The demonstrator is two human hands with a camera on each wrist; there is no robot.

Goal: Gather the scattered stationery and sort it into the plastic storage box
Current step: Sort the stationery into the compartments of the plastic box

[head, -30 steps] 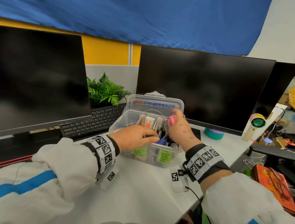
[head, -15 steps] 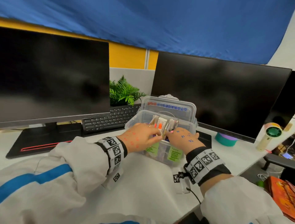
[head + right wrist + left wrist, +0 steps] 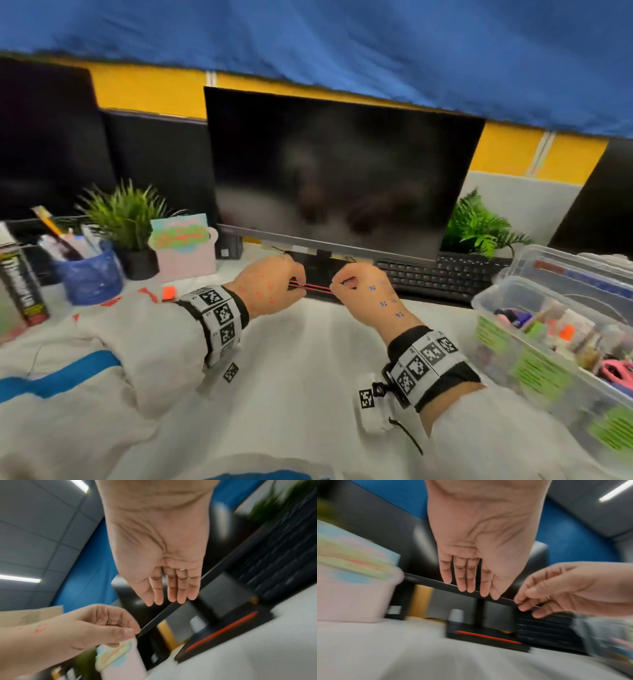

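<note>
The clear plastic storage box [image 3: 493,294] stands at the right of the white desk, packed with stationery, and its lid [image 3: 561,270] leans behind it. My left hand [image 3: 295,286] and right hand [image 3: 339,282] hover close together above the desk, in front of the monitor's black base with a red stripe [image 3: 313,287]. Both hands are loosely curled and hold nothing, as the left wrist view [image 3: 471,586] and the right wrist view [image 3: 171,597] also show. Small orange and red pieces [image 3: 168,293] lie on the desk to the left, partly behind my left sleeve.
A blue cup of pens [image 3: 90,277], a potted plant [image 3: 128,222] and a pink card box [image 3: 186,246] stand at the back left. A keyboard [image 3: 442,277] lies behind the box. A small grey-capped item [image 3: 456,615] stands beside the monitor's stand.
Both hands have left the storage box and moved left to the monitor's base. My head turned left, so the box now sits at the right edge.
</note>
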